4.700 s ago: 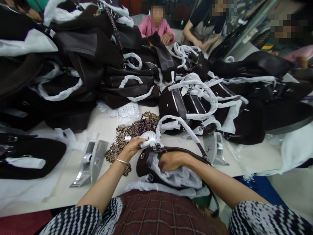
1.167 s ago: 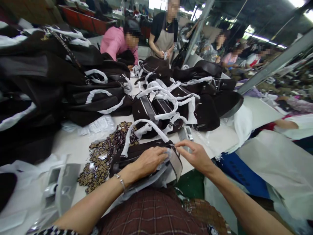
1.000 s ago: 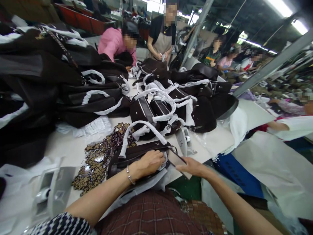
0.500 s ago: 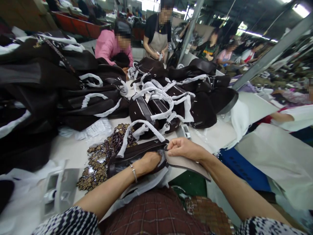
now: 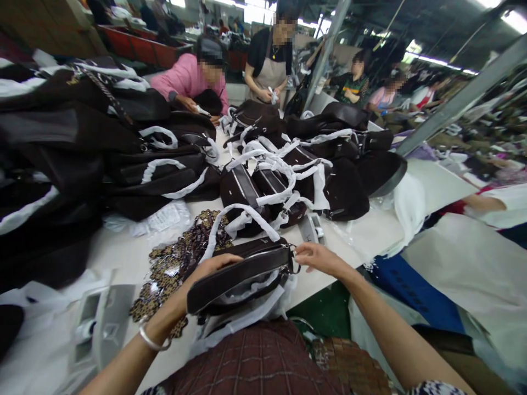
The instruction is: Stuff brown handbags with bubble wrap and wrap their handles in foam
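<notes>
A dark brown handbag (image 5: 242, 274) lies in front of me, its wrapped handle (image 5: 214, 233) arching behind it. A long zip runs along its top, and clear plastic and white wrap show at its near side. My left hand (image 5: 216, 264) rests along the bag's upper left, fingers stretched flat behind the raised front panel; its thumb is hidden. At the bag's right end, my right hand (image 5: 319, 258) has its fingertips pinched at a small dark loop (image 5: 295, 265) by the metal ring. Patterned tags with chains (image 5: 162, 274) are heaped to the left of the bag.
Dark bags with white-wrapped handles (image 5: 267, 186) crowd the table beyond, and more are piled at left (image 5: 49, 164). A grey tape dispenser (image 5: 102, 323) stands at near left. A metal post (image 5: 461, 93) slants at right. Several people work across the table.
My left hand has come out of the bag's opening and moved left along its top. The pale-lined panel at right has swung over onto the bag. My right hand shifted slightly right.
</notes>
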